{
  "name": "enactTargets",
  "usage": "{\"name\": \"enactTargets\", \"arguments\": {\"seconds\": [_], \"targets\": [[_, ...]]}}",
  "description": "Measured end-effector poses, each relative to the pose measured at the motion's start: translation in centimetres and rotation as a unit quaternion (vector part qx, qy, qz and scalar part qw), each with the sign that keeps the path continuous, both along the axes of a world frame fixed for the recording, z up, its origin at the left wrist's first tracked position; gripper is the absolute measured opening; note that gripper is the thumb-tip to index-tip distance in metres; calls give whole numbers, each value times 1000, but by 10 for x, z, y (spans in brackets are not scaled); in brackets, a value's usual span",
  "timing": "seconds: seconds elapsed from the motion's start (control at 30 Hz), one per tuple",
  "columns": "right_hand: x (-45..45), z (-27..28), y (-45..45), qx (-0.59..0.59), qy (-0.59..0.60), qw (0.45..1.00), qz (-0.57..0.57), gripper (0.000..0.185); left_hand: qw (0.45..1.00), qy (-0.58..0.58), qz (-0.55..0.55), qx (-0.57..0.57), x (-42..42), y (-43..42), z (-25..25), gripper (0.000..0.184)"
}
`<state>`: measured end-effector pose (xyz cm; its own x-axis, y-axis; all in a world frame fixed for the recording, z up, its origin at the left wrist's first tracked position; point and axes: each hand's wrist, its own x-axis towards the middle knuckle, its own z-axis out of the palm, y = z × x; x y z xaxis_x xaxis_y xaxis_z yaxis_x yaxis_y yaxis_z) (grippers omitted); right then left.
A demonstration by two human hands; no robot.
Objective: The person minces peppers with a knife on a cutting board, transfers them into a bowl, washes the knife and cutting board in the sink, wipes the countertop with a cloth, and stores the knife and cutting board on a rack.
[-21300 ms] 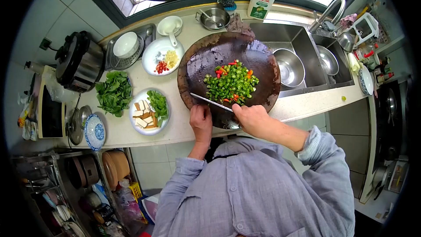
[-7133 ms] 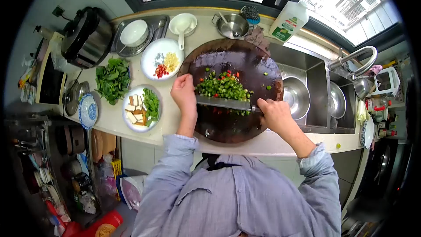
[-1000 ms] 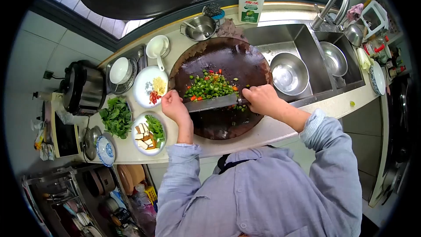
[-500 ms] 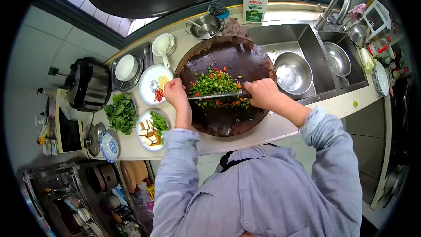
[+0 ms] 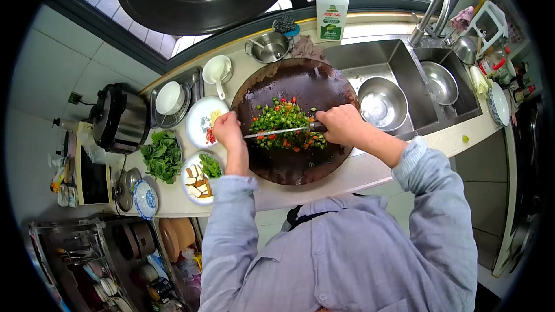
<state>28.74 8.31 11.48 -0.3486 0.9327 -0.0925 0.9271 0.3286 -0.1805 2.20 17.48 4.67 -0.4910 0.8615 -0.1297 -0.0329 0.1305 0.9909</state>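
My right hand (image 5: 346, 126) is closed around the dark handle of a knife (image 5: 278, 132), on the right side of a large round chopping board (image 5: 289, 173). At the other end, my left hand (image 5: 229, 133) pinches the blade's tip near the board's left edge. The blade spans the board, its spine facing up, across a heap of chopped green and red chili peppers (image 5: 282, 117). Pieces lie on both sides of the blade. Whether its edge touches the board is hidden.
Left of the board stand a plate of minced garlic and red chili (image 5: 199, 117), a plate of cut white-and-brown pieces (image 5: 197, 180), leafy greens (image 5: 162, 157) and an electric cooker (image 5: 120, 117). A sink (image 5: 396, 60) with a metal bowl (image 5: 382, 104) is to the right; a bottle (image 5: 332, 13) stands behind.
The view has shifted slightly, with the counter now lower in the frame. The knife has moved a little away from me over the heap. Both hands keep their grip.
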Motion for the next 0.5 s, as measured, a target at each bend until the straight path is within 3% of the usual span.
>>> {"name": "enactTargets", "arguments": {"seconds": [0.13,0.27,0.5], "targets": [[-9,11,2,-11,-18,1000,21,18,997,-32,-7,-75,-12,-15,-13,5],[-4,-12,-9,-31,-17,999,-10,19,997,41,16,59,11,-23,-8,7],[-4,-4,-32,40,54,998,19,22,999,24,-27,16,-8,-28,20,7]]}}
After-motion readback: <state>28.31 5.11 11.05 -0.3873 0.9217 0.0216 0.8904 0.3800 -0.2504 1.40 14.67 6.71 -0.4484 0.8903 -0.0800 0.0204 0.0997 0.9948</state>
